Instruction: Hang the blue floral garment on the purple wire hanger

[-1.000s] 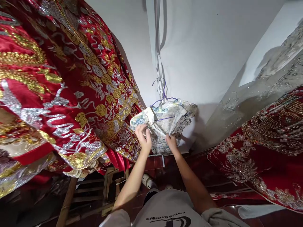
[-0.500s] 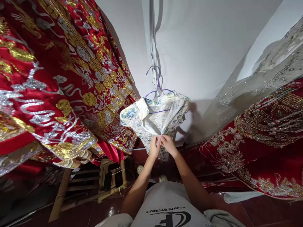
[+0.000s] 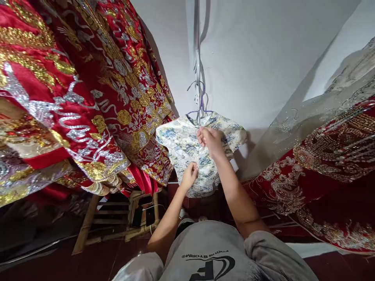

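Observation:
A short-sleeved white top with a blue and green floral print (image 3: 181, 144) hangs on a purple wire hanger (image 3: 201, 102) in front of me. Its front is drawn together along a straight middle line. My right hand (image 3: 211, 139) is closed at the neckline, fingers curled against the fabric; any small part inside the pinch is hidden. Lower down, my left hand (image 3: 190, 175) pinches the front of the top beside that middle line.
Red garments with gold and silver embroidery (image 3: 125, 86) hang close on the left. On the right are a beaded red gown (image 3: 328, 164) and sheer pale fabric (image 3: 281, 128). A bamboo chair (image 3: 129, 218) stands low on the left. Behind the hanger rises a white wall (image 3: 249, 58).
The top's open, folded-back neckline has come together at the front. My right hand has risen from beside my left hand to the neckline, while the left stays low.

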The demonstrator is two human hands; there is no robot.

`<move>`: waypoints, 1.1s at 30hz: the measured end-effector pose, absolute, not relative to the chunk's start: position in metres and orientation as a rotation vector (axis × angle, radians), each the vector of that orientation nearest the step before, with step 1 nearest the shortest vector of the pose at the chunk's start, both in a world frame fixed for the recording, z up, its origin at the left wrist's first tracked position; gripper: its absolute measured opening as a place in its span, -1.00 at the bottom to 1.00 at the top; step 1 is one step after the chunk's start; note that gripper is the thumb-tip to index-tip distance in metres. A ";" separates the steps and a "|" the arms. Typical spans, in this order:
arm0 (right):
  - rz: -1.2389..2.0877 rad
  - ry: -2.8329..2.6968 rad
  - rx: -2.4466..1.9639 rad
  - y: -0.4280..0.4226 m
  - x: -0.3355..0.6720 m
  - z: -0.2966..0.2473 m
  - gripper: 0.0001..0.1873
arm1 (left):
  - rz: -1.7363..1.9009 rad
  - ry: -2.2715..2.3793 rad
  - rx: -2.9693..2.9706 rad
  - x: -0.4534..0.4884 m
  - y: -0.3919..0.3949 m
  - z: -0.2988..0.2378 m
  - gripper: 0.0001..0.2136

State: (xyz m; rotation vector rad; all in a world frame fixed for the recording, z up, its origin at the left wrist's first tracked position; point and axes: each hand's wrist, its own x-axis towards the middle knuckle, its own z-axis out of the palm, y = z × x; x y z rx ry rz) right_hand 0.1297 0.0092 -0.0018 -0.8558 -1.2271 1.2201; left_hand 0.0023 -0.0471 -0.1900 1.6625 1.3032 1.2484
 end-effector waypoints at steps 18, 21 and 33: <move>0.910 -1.403 -1.190 0.006 0.136 -0.121 -0.63 | 2.261 1.357 1.603 -0.046 0.007 -0.011 -0.83; 1.083 -1.415 -1.151 -0.011 0.137 -0.142 -0.64 | 2.258 1.239 0.991 -0.084 0.019 -0.051 -0.74; 1.261 -1.387 -1.149 -0.025 0.165 -0.154 -0.61 | 1.752 1.186 0.664 -0.025 -0.014 -0.141 -0.77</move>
